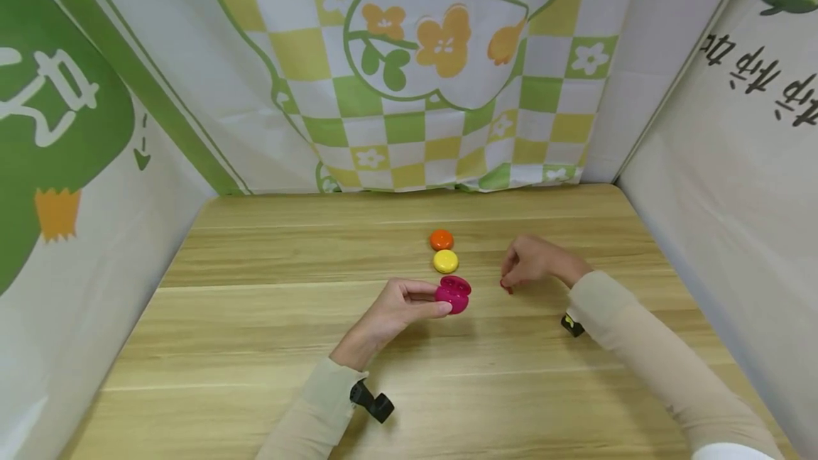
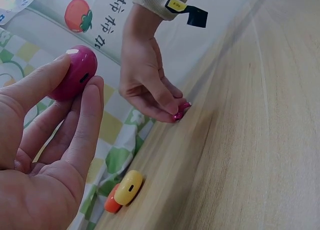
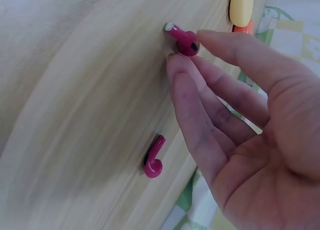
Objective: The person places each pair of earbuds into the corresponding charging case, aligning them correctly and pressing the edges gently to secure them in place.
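Observation:
In the head view my left hand [image 1: 399, 309] holds a magenta earbud case [image 1: 452, 298] above the table, its lid up. The thumb and fingers pinch the case [image 2: 79, 73] at its sides in the left wrist view, where a dark charging port shows. My right hand [image 1: 533, 261] is low over the table to the right of the case. Between its thumb and fingertips it pinches a magenta earbud [image 3: 186, 42]. A second magenta earbud [image 3: 154, 165] lies on the wood close to that hand in the right wrist view; the hand hides it in the head view.
A yellow case [image 1: 445, 261] and an orange case [image 1: 442, 239], both closed, sit on the wooden table [image 1: 268, 318] behind the magenta one. Printed cloth hangs at the back, and walls stand on both sides. Each wrist wears a small black camera mount [image 1: 372, 401].

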Motion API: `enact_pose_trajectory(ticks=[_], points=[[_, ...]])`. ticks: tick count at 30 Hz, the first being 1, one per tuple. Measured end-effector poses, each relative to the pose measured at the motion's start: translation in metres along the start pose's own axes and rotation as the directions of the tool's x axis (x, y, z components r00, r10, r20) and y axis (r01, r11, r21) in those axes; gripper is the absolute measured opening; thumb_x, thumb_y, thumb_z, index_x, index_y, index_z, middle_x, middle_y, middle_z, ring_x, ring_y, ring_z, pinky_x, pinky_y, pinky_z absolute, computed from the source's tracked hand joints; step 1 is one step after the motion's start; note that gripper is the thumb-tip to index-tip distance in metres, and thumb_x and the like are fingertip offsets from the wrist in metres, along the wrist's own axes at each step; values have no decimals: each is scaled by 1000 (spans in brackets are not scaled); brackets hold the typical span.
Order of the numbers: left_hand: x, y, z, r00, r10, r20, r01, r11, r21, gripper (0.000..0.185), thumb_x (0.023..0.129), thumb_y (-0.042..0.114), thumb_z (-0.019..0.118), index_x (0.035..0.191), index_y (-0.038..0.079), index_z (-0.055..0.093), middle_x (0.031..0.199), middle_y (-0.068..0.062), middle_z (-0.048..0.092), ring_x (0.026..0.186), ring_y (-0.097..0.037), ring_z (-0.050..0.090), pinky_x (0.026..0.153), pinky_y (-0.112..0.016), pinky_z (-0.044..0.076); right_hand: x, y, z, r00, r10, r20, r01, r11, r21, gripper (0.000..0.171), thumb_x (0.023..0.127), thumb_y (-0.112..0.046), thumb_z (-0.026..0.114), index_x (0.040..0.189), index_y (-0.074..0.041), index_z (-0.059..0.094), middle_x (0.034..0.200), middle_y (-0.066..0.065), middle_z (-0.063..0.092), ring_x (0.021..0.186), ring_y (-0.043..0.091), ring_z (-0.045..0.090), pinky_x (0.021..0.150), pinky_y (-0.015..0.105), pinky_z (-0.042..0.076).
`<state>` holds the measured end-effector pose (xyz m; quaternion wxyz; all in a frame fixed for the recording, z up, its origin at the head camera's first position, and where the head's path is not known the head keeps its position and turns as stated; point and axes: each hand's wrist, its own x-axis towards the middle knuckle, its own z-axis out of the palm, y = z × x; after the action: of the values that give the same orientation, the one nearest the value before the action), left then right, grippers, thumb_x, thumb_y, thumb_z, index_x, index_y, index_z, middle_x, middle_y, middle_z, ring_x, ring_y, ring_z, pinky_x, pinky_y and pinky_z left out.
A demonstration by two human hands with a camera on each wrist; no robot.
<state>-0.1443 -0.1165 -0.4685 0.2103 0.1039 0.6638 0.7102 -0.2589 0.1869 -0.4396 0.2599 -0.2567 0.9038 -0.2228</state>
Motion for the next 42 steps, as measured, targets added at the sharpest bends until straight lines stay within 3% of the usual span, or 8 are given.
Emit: enact_pose_trajectory(ticks=[8, 14, 19, 23, 30, 42], points=[[0, 1, 1, 1000, 5, -1, -5, 1000, 2, 40, 90, 13, 85, 125, -4, 75, 118, -15, 80, 95, -12, 78, 92, -27, 63, 3, 0, 2, 1000, -15, 22, 15, 1000, 1, 8, 89, -10, 81, 81, -10, 82, 75, 0, 80, 63, 4, 55, 59, 19, 43], [0, 0, 0, 1000, 0, 2, 0, 1000, 4, 40, 90, 13, 85, 125, -4, 75, 118, -14, 80, 95, -11, 79, 93, -27, 62, -4, 4, 1, 994, -84, -65, 89, 993, 83, 5, 90, -9, 80, 87, -8, 84, 82, 4, 82, 70, 5, 67, 64, 19, 53], [0, -1, 0, 1000, 16, -4, -16, 1000, 3, 38, 91, 10, 84, 125, -5, 74, 117, -15, 80, 95, -11, 79, 92, -27, 62, -10, 7, -2, 972, -133, -192, 166, 972, 166, 6, 92, -7, 79, 95, -5, 84, 94, 8, 83, 81, 12, 77, 74, 21, 61], [1, -2, 0, 999, 30, -15, -30, 1000, -7, 38, 91, 9, 83, 125, -6, 74, 118, -15, 80, 97, -11, 79, 92, -27, 63, -19, 1, -7, 953, -151, -264, 208, 956, 205, 10, 93, -10, 80, 99, -3, 83, 92, 9, 83, 82, 16, 78, 73, 23, 63], [1, -3, 0, 998, 40, -38, -41, 999, -14, 38, 90, 10, 84, 124, -5, 75, 117, -13, 81, 98, -12, 79, 93, -27, 62, -31, -14, -15, 901, -168, -400, 241, 961, 137, 11, 91, -9, 82, 102, -6, 83, 95, 9, 83, 79, 19, 77, 63, 25, 61], [2, -4, 2, 992, 58, -113, -59, 998, -3, 38, 89, 11, 86, 123, -3, 76, 117, -13, 81, 98, -14, 78, 93, -25, 61, -46, -56, -20, 876, -159, -455, 243, 961, 133, 8, 92, -18, 85, 98, -14, 84, 93, 4, 83, 72, 17, 73, 56, 24, 57]])
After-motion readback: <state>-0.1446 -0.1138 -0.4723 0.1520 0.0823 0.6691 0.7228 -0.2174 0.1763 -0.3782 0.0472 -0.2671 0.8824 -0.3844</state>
